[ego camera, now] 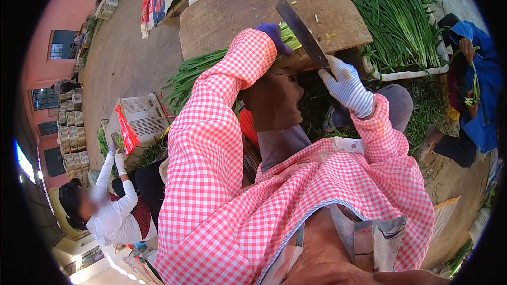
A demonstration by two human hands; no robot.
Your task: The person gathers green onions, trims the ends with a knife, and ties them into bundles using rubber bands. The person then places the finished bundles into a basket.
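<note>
My left hand [276, 38], in a purple glove, is closed around a bundle of long green leafy stalks [198, 72] lying across the near edge of a worn wooden board [237, 12]. The pale cut ends [290, 36] stick out to the right of the hand. In a striped white and blue glove, my right hand [346, 83] grips the handle of a cleaver [303, 31]. Its dark blade is tilted up and to the left, over the board just right of the pale ends. Small cut bits [316, 18] lie on the board.
A white-rimmed crate [416, 74] heaped with green stalks adjoins the board at right. Leaf scraps cover the floor below. A person in blue [481, 103] holds stalks at far right; a person in white [119, 213] works at left beside an upturned plastic crate [144, 114].
</note>
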